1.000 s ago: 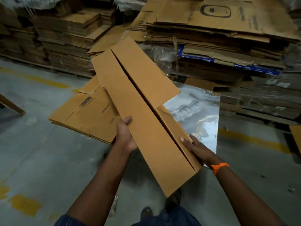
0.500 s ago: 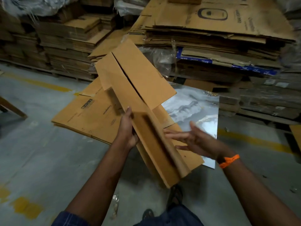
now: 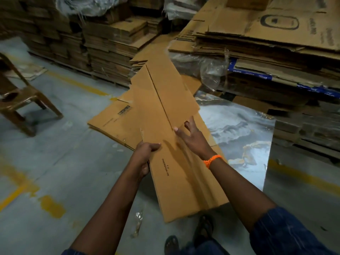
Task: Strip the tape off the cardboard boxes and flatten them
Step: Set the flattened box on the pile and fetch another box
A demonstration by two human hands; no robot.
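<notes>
Over floor [image 3: 55,162] (concrete, perhaps): cardboard [image 3: 165,111]; stacks [image 3: 110,45] behind.

Floor [image 3: 55,162] on the left is wide open, chair [image 3: 22,100] far left, cardboard stacks [image 3: 114,48] wall off back and right.

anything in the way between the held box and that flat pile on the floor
Nothing visible. The left hand grips the flattened box, the right hand rests flat on it, and the pile of flat boxes lies on the floor just beyond. The brown chair stands apart, to the left.
</notes>
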